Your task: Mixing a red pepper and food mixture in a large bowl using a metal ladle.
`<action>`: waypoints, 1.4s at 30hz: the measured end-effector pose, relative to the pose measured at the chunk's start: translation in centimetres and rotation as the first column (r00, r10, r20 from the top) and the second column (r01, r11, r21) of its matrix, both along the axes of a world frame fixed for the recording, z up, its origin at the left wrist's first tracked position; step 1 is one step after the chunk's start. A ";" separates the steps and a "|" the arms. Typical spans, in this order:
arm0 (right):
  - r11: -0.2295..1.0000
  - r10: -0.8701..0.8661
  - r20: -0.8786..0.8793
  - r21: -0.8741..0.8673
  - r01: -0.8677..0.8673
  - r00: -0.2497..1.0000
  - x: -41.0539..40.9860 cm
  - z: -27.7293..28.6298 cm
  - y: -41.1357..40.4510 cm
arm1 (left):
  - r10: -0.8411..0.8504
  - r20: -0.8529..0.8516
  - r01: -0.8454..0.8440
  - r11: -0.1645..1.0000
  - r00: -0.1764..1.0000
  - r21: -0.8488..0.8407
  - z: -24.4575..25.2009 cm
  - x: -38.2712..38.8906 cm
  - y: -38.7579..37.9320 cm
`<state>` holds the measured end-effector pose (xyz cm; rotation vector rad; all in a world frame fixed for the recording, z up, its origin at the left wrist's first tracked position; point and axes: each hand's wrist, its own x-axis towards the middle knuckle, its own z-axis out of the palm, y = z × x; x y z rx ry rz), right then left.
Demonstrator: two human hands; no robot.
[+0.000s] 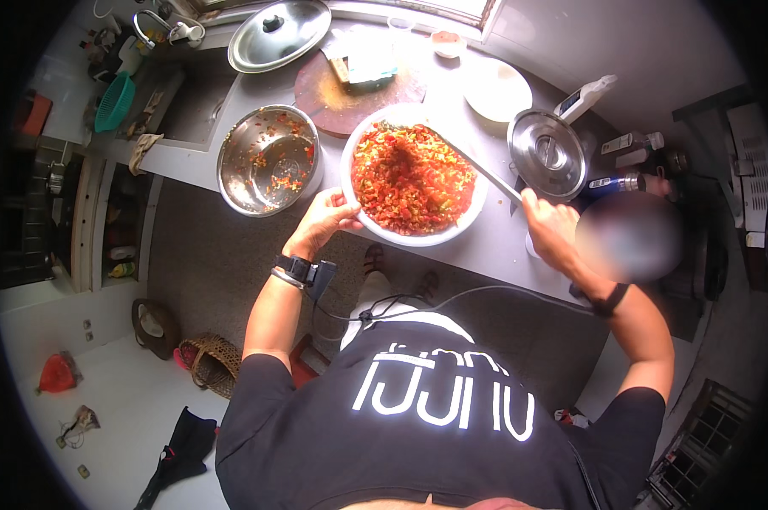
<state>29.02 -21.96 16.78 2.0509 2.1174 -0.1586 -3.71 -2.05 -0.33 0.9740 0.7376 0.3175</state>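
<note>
A large white bowl (pixel 416 240) holds a red and yellow-green chopped mixture (pixel 416 185), apparently chilli peppers. My left hand (pixel 328 218) grips the bowl's near-left rim, thumb on top. In my right hand (pixel 549 226) is the handle of a long metal utensil (pixel 486 170). Its far end reaches over the back of the bowl, where glare and the mixture hide the tip. A steel pot (pixel 269 159) stands left of the bowl, with scraps of the same mixture stuck to its inside.
Behind the bowl lies a round wooden chopping board (pixel 320 95) with a package on it. Steel lids (pixel 279 35) stand at the back left and right (pixel 547 155). A white bowl (pixel 497 89) sits at the back right. Bottles (pixel 632 141) line the right side; a sink (pixel 196 95) is left.
</note>
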 end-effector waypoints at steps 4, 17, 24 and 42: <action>0.999 0.045 0.054 0.008 -0.045 0.998 1.7 -2.2 3.4 | 0.146 0.003 -0.146 0.987 0.989 -0.063 -0.8 0.2 -2.8; 0.884 -0.266 -0.247 -0.449 0.133 0.932 5.2 -3.1 2.9 | 0.215 0.077 -0.206 0.972 0.974 -0.111 -0.9 1.3 -5.2; 0.488 -0.811 -0.354 -0.848 0.206 0.465 3.1 0.0 2.0 | 0.061 0.030 -0.059 0.996 0.998 -0.069 0.4 0.9 -2.6; 0.396 -0.907 -0.368 -0.911 -0.116 -0.206 4.7 -1.9 -1.2 | 0.008 -0.033 -0.011 0.997 0.999 -0.082 1.0 0.8 -1.2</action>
